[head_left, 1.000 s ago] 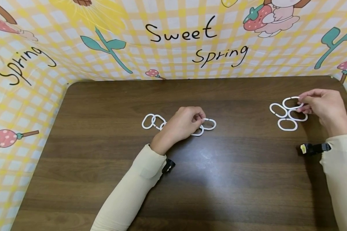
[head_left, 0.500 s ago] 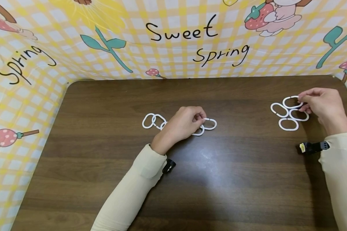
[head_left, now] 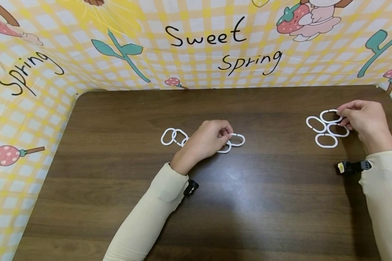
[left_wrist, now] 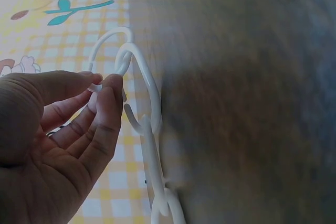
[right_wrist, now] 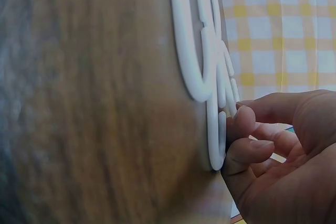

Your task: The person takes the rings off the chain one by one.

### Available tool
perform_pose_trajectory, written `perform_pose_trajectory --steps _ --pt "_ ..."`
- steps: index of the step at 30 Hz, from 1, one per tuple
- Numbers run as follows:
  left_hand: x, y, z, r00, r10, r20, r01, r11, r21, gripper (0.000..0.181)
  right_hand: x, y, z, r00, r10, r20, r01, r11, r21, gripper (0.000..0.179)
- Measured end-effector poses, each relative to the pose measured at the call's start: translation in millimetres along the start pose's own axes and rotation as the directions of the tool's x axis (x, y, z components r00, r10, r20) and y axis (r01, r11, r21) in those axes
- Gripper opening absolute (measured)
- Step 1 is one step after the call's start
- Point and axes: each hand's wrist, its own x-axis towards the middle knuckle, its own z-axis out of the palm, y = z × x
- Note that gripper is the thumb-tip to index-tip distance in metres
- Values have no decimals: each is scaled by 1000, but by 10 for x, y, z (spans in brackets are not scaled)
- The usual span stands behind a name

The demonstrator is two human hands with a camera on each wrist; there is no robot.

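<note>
White oval plastic links, each with a small gap, lie in two places. In the head view, a chain of links point(head_left: 162, 139) runs under my left hand point(head_left: 204, 141). Left thumb and fingertips pinch the link point(head_left: 244, 140) at the chain's right end; the left wrist view shows it hooked through the neighbouring link point(left_wrist: 149, 80). The middle of the chain is hidden by this hand. At far right, my right hand point(head_left: 367, 121) pinches the edge of the uppermost link point(head_left: 331, 122) of a loose cluster. Close below its fingers lies another link point(head_left: 338, 136); two more links point(head_left: 326, 146) lie alongside.
Both groups lie on a dark brown wooden table point(head_left: 264, 217) with rounded far corners. A yellow-and-white checked cloth point(head_left: 196, 72) with printed words and flowers rises behind and to the left. Black camera mounts point(head_left: 354, 166) sit at both wrists.
</note>
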Motion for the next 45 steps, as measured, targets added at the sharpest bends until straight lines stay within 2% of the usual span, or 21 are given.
perform_pose_trajectory --steps 5,10,12,15,19,24,32,39,43,45 --pt "3 -1 -2 1000 6 -4 -6 1000 3 11 -14 1 -3 1000 3 -14 -4 1000 -19 30" --pt "5 -3 -1 1000 9 -1 -9 1000 2 11 -52 -13 -25 1000 -13 -10 13 999 30 42" --pt "5 -6 3 1000 9 -1 -9 1000 3 11 -71 -22 -29 999 -32 -5 32 997 67 47" --pt "7 -12 9 1000 9 -1 -9 1000 6 11 -108 -34 -24 998 -70 -7 71 990 120 45" --pt "6 -11 11 1000 7 1 -7 1000 -2 12 -168 -45 -8 990 -139 -19 140 977 158 30" --pt "4 -13 13 1000 4 1 -4 1000 -15 13 -273 -104 26 974 -224 -31 226 960 164 10" --pt "-8 -21 15 1000 -6 4 7 1000 -29 11 -475 -259 131 935 -354 3 344 912 223 11" --pt "-7 -43 4 1000 -6 -10 6 999 -50 10 -668 -418 275 921 -381 84 367 919 147 11" --pt "-6 -57 -2 1000 -6 -12 6 997 -71 10 -754 -496 403 896 -428 122 413 901 133 16" --pt "-5 -59 -5 1000 -13 -8 13 996 -90 10 -791 -530 474 878 -455 147 433 887 158 15"
